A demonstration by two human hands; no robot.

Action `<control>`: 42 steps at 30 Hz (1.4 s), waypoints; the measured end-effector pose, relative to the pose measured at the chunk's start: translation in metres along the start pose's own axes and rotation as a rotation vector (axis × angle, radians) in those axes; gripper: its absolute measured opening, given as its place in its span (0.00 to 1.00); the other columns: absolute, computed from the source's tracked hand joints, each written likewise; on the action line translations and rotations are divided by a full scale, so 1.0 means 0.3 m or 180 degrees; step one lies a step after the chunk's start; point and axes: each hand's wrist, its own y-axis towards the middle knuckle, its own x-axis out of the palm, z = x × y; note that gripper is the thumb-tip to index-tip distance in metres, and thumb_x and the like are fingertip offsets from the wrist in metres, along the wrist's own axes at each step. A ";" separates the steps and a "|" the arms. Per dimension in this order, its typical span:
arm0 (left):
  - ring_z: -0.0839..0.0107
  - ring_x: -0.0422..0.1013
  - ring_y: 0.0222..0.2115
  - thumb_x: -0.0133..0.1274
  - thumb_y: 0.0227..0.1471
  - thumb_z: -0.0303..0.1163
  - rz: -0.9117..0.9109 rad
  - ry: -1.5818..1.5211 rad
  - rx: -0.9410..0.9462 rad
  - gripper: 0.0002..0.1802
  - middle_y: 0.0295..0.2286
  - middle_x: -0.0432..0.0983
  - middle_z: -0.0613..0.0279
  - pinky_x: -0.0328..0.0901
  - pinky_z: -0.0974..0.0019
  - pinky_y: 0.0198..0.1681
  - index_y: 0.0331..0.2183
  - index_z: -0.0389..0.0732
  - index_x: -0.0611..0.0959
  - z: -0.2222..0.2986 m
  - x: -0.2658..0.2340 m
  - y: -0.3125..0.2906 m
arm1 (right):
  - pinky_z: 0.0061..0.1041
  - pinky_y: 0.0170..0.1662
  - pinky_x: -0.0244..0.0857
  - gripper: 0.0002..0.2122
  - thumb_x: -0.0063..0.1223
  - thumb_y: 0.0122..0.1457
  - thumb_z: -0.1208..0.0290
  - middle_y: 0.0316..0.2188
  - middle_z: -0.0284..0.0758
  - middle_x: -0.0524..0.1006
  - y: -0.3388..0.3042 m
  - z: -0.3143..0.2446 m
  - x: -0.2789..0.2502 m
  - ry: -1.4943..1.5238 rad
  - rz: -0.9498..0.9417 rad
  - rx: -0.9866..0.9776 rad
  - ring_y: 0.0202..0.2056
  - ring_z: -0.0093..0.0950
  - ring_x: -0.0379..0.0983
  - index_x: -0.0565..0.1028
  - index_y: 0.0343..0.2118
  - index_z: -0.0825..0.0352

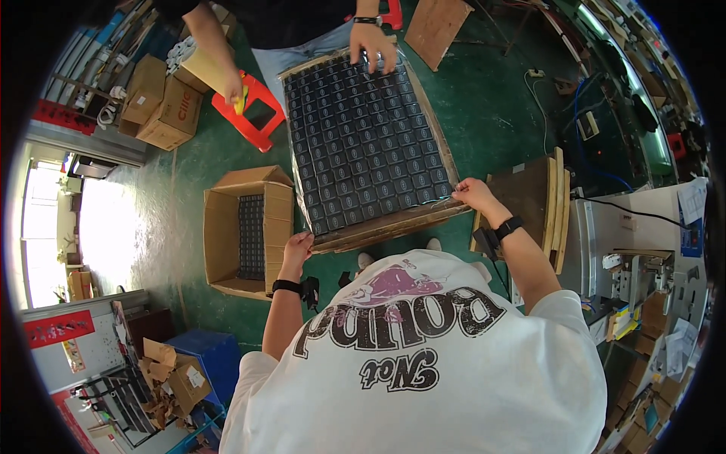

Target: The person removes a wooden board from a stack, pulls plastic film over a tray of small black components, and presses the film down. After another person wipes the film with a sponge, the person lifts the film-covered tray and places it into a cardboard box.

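Left hand [299,246] and right hand [473,194] seemingly pinch film [300,186] at the near board edge [393,225], green floor [181,208] leftward.

From my end, daylight floods through the window [38,219] at far left, blowing the nearby floor [113,227] out to white glare. The upper right sits dim. I get sharp black blocks [367,144] mid-frame; straight edges bow toward the dark, rounded rim.
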 end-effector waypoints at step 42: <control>0.85 0.65 0.21 0.50 0.48 0.29 -0.0156 -0.0991 0.0256 0.12 0.23 0.70 0.74 0.62 0.83 0.24 0.38 0.41 0.74 0.156 0.003 -0.113 | 0.17 0.21 0.60 0.08 0.56 0.45 0.69 0.16 0.32 0.73 -0.067 -0.078 -0.051 0.0830 0.0149 0.0243 0.18 0.19 0.67 0.73 0.23 0.70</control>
